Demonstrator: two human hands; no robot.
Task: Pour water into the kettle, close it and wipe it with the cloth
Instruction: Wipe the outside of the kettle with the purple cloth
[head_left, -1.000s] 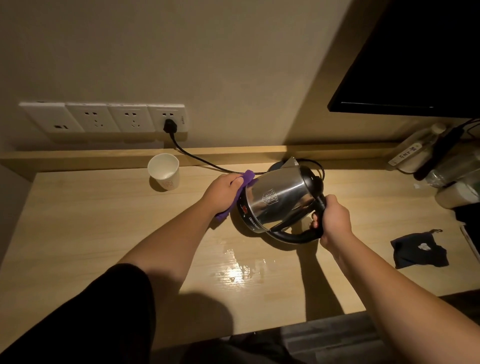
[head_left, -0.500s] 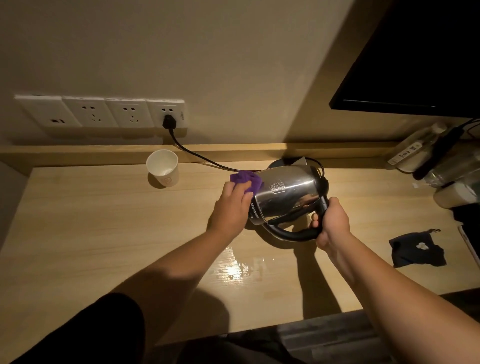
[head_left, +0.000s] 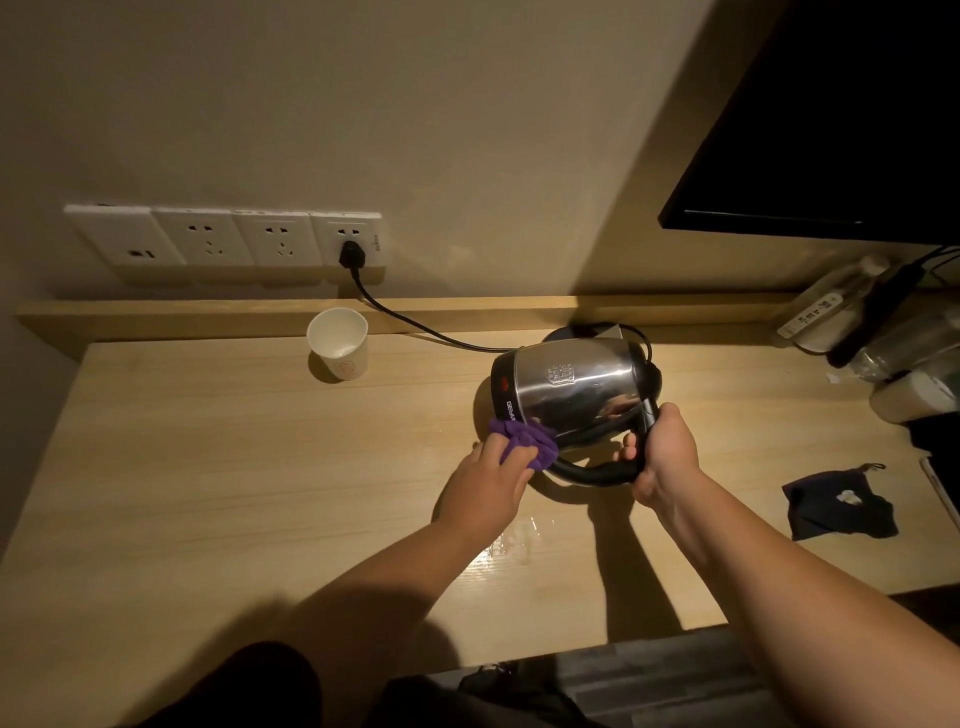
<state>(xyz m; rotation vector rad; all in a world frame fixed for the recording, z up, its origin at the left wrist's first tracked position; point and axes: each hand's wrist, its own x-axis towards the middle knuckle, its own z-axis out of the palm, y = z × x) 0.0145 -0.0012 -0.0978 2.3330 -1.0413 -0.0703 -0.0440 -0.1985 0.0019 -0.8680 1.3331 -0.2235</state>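
Kettle (head_left: 569, 395) lying tilted on its side above the tabletop (head_left: 218, 467), base end facing left, lid end facing right, shut. Right hand (head_left: 662, 452) closing its grip fully around the black curved handle, fingers wrapped. Left hand (head_left: 488, 486) pinching the purple cloth (head_left: 524, 444) in a narrow grip and pressing it against the lower near side of the kettle body, close to the black base ring.

Clearance: wide bare stretch of tabletop lying open to the left and front of both hands; near edge running just below the forearms; raised wooden ledge bounding the far edge against the wall. Paper cup (head_left: 337, 343) standing upright near that ledge, well apart from the kettle. Black power cord (head_left: 410, 325) running from the wall socket (head_left: 345, 244) across the ledge toward the round base behind the kettle. Clutter of bottles (head_left: 831, 312) crowding the right far corner; dark pouch (head_left: 839, 504) lying flat to the right of the right forearm.

Materials: polished steel body, cylindrical, mirror-reflective; matte black plastic handle and base ring; soft, crumpled cloth; pale wood-grain laminate, smooth, showing a wet glossy patch (head_left: 514, 543) between the forearms.
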